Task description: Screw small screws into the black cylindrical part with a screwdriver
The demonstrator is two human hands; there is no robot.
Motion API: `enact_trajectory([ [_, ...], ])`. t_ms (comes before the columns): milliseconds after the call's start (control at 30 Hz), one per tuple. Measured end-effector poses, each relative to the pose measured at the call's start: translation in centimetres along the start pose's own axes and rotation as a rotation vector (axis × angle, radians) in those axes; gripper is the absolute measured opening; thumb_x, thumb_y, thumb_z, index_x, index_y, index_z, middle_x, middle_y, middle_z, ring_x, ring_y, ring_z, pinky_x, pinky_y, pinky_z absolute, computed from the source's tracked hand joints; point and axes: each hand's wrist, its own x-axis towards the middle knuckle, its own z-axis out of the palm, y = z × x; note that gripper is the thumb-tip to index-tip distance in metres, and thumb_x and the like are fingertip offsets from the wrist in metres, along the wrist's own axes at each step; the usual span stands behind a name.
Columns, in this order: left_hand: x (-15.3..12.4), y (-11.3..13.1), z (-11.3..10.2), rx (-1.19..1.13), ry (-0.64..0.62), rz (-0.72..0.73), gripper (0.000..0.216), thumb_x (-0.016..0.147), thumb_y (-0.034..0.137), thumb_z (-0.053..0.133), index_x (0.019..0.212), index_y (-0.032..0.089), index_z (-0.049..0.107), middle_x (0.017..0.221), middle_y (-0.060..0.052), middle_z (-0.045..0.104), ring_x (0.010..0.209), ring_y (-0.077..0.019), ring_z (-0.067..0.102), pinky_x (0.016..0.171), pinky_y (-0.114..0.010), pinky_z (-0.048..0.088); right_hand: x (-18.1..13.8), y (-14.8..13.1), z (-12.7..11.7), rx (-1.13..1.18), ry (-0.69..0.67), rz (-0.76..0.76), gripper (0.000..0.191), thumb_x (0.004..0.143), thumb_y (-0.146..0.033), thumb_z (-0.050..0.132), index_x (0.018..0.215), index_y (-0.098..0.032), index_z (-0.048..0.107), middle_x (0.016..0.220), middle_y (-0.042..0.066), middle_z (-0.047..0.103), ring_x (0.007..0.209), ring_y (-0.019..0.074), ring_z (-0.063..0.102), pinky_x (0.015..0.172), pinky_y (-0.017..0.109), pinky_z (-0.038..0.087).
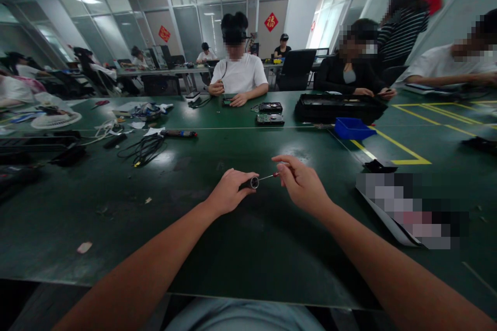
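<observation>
Between thumb and fingers, my left hand grips a small dark cylindrical part with a pale metal ring at its end, which faces toward me. My right hand is closed on a thin screwdriver; a bit of red handle shows at the fingertips. The screwdriver's shaft points left, and its tip is at the ringed end of the part. Whether the tip is inside it or only touches it, I cannot tell. Both hands are above the green table, near its middle.
A corded dark tool with coiled black cable lies ahead to the left. Hard drives, a long black housing and a blue bin stand farther off. A co-worker sits opposite. Papers lie at right.
</observation>
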Motion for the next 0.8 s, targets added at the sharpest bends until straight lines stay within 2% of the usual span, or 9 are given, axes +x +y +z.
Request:
enact_trajectory([
  [67,0.0,-0.1,0.0,-0.009,0.007,-0.011,0.038,0.092,0.03,0.064,0.129,0.029,0.056,0.123,0.0,0.066,0.115,-0.0216,0.057,0.106,-0.043,0.033,0.0,0.1,0.0,0.02,-0.007,-0.02,0.033,0.097,-0.03,0.041,0.123,-0.018,0.058,0.075,0.003,0.067,0.065,0.0177,0.063,0.06,0.03,0.043],
  [133,0.0,-0.1,0.0,-0.017,0.018,-0.018,0.038,0.092,0.03,0.064,0.129,0.028,0.056,0.124,-0.001,0.066,0.115,-0.0216,0.057,0.106,-0.043,0.034,-0.1,0.1,0.0,0.038,-0.015,-0.021,0.031,0.097,-0.029,0.041,0.12,-0.019,0.06,0.075,0.002,0.067,0.066,0.0174,0.063,0.061,0.029,0.043],
  [300,0.0,-0.1,0.0,-0.015,0.017,-0.024,0.037,0.093,0.032,0.062,0.129,0.027,0.057,0.124,-0.004,0.066,0.114,-0.0232,0.057,0.106,-0.045,0.035,0.0,-0.3,0.1,0.008,-0.001,0.031,0.035,0.1,-0.04,0.038,0.106,-0.021,0.066,0.068,0.001,0.063,0.058,0.0162,0.058,0.057,0.03,0.04],
  [433,0.0,0.1,-0.2,-0.004,0.008,-0.034,0.038,0.092,0.033,0.062,0.129,0.026,0.057,0.124,-0.005,0.065,0.116,-0.0244,0.056,0.111,-0.049,0.032,-0.1,-0.2,0.2,0.033,-0.011,0.042,0.031,0.098,-0.035,0.04,0.121,-0.021,0.057,0.077,0.002,0.066,0.06,0.0171,0.057,0.058,0.032,0.04],
  [500,0.0,0.2,-0.3,-0.01,0.009,-0.048,0.038,0.092,0.033,0.062,0.129,0.026,0.057,0.124,-0.005,0.065,0.114,-0.0243,0.057,0.11,-0.049,0.033,-0.1,0.1,0.4,0.112,-0.01,0.048,0.028,0.097,-0.033,0.041,0.12,-0.022,0.054,0.081,0.002,0.065,0.067,0.018,0.058,0.062,0.033,0.043],
  [633,0.1,0.4,-0.5,-0.036,0.04,-0.104,0.039,0.092,0.032,0.062,0.13,0.026,0.058,0.12,-0.004,0.066,0.106,-0.0242,0.059,0.103,-0.045,0.041,0.3,1.0,1.0,0.401,0.05,0.144,0.013,0.094,-0.034,0.048,0.1,-0.023,0.053,0.082,0.001,0.061,0.075,0.0177,0.06,0.07,0.033,0.048],
  [800,0.2,0.6,-0.5,-0.06,0.071,-0.159,0.04,0.092,0.032,0.062,0.132,0.028,0.057,0.116,-0.003,0.067,0.102,-0.0235,0.059,0.096,-0.041,0.045,0.9,1.5,1.9,0.727,0.104,0.257,0.022,0.086,-0.043,0.062,0.089,-0.021,0.058,0.083,0.002,0.062,0.077,0.0173,0.061,0.079,0.037,0.052],
])
